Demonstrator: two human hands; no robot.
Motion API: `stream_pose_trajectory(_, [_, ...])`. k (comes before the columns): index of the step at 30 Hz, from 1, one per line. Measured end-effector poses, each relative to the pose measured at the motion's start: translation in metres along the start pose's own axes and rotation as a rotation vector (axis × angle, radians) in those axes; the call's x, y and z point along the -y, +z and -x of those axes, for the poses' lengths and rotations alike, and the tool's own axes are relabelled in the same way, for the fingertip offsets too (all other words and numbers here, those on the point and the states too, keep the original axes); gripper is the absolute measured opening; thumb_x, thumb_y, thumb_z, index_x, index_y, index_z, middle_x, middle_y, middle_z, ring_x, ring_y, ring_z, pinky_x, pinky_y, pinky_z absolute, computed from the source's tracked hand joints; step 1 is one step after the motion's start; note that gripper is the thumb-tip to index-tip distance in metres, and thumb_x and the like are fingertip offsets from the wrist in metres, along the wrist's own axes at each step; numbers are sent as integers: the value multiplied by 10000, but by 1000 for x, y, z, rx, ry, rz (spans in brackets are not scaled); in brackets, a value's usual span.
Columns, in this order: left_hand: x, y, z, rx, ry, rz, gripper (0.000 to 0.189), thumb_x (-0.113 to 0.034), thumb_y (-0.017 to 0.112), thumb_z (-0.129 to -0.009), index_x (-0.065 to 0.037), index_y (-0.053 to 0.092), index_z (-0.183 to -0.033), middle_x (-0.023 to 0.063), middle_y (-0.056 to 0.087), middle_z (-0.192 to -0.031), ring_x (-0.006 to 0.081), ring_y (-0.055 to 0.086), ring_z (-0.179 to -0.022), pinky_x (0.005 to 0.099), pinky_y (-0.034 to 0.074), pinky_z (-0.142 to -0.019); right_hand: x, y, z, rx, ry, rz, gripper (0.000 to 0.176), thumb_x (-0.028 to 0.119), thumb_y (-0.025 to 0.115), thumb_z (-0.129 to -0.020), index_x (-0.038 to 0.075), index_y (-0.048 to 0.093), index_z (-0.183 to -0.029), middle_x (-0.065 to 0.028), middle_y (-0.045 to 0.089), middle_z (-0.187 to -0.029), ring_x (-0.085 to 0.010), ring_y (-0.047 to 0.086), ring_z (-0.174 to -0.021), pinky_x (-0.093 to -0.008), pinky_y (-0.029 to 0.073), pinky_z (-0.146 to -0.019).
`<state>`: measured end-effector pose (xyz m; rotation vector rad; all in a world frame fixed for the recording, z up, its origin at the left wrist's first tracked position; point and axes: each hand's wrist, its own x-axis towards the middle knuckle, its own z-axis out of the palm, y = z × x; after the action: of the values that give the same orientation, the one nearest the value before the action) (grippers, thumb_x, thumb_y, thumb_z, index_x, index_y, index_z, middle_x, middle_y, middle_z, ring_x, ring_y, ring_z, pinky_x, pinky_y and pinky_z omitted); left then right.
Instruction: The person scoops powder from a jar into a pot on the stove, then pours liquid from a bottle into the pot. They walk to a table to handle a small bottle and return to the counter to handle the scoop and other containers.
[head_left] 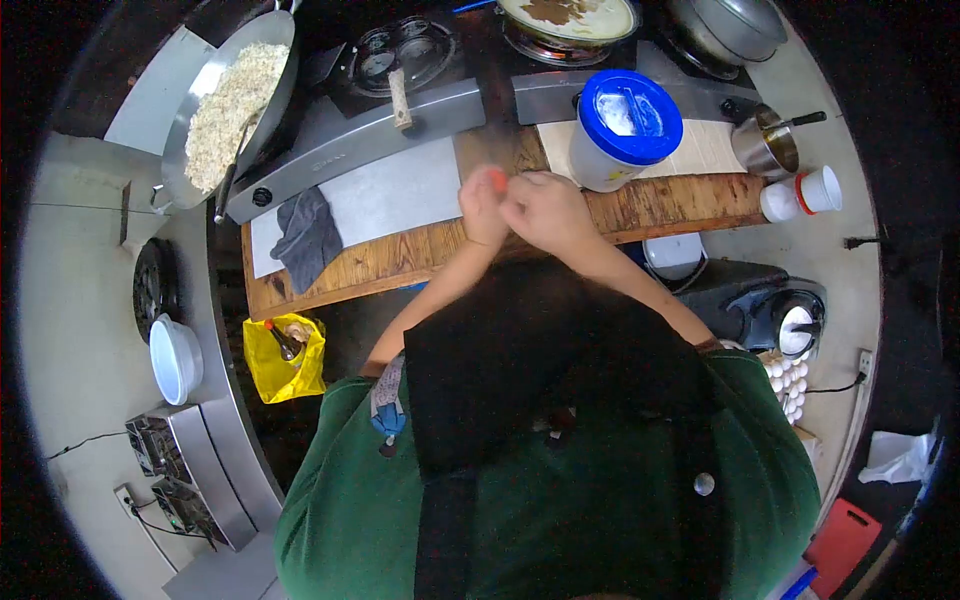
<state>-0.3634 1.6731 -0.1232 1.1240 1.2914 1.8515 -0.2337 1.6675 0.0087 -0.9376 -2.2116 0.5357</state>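
Observation:
My left hand (pixel 482 212) and my right hand (pixel 548 210) meet over the front of the wooden counter (pixel 390 252). A small red-orange thing (pixel 498 180) shows at the fingertips of my left hand; it is blurred and I cannot tell its kind. The fingers of my right hand are curled in against it, their tips hidden from above. Just right of my hands stands a white tub (pixel 598 160) with a blue lid (pixel 660 115).
A wide pan of pale chopped food (pixel 230 120) sits at the left. Along the back runs the stove (pixel 400 120), with a pan of creamy, brown-topped food (pixel 575 18). A grey cloth (pixel 305 240), a metal pot (pixel 765 145) and white cups (pixel 820 190) lie along the counter.

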Motion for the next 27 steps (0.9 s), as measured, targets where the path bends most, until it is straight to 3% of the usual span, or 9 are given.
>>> stream_pose_trajectory(2, [3, -4, -2, 53, 139, -345, 421, -326, 396, -1026, 3, 598, -859, 92, 595, -747, 194, 555, -704, 346, 461, -654, -3, 2, 1, -2, 19, -22, 153, 193, 659, -814, 53, 612, -773, -141, 632, -750, -358, 634, -701, -459, 523, -640])
stream_pose_trajectory(5, [7, -4, 0, 39, 97, -252, 447, -351, 385, -1028, 1, 597, -851, 112, 588, -721, 213, 554, -673, 360, 457, -634, 10, -8, -2, -13, 65, -110, 148, 184, 664, -815, 40, 643, -841, -147, 644, -775, -359, 637, -707, -455, 524, -646])
stream_pose_trajectory(8, [-35, 3, -1, 75, 68, -129, 452, -362, 388, -1025, -3, 590, -838, 107, 592, -724, 214, 557, -673, 362, 458, -635, 29, -22, -8, 5, 176, -331, 181, 168, 669, -807, 22, 661, -912, -162, 654, -804, -369, 640, -725, -454, 526, -657])
stream_pose_trajectory(12, [-12, -1, -1, 52, 135, -250, 451, -363, 387, -1026, -9, 583, -827, 105, 593, -720, 213, 558, -669, 358, 457, -635, 13, -8, -4, -51, 105, -157, 194, 148, 663, -802, 4, 661, -933, -176, 656, -818, -377, 641, -741, -453, 526, -661])
stream_pose_trajectory(18, [-14, -2, -4, 99, 51, -56, 413, -335, 413, -1008, -17, 571, -796, 91, 565, -699, 199, 539, -658, 343, 447, -626, 20, -9, -9, -8, 141, -165, 179, 139, 654, -790, 9, 653, -913, -192, 638, -795, -387, 631, -740, -472, 510, -652])
stream_pose_trajectory(20, [-8, -2, -2, 43, 212, -337, 379, -300, 417, -988, -15, 565, -788, 83, 555, -695, 188, 533, -661, 346, 442, -620, 19, -8, -9, -3, 141, -189, 169, 142, 659, -783, 16, 647, -896, -188, 625, -775, -387, 621, -721, -475, 500, -639])
stream_pose_trajectory(27, [-9, -4, -4, 92, 175, -341, 367, -284, 412, -979, -8, 572, -799, 77, 561, -699, 181, 536, -669, 341, 441, -620, 11, 0, -8, -33, 108, -121, 174, 154, 672, -775, 27, 642, -890, -179, 617, -765, -379, 612, -705, -462, 495, -622])
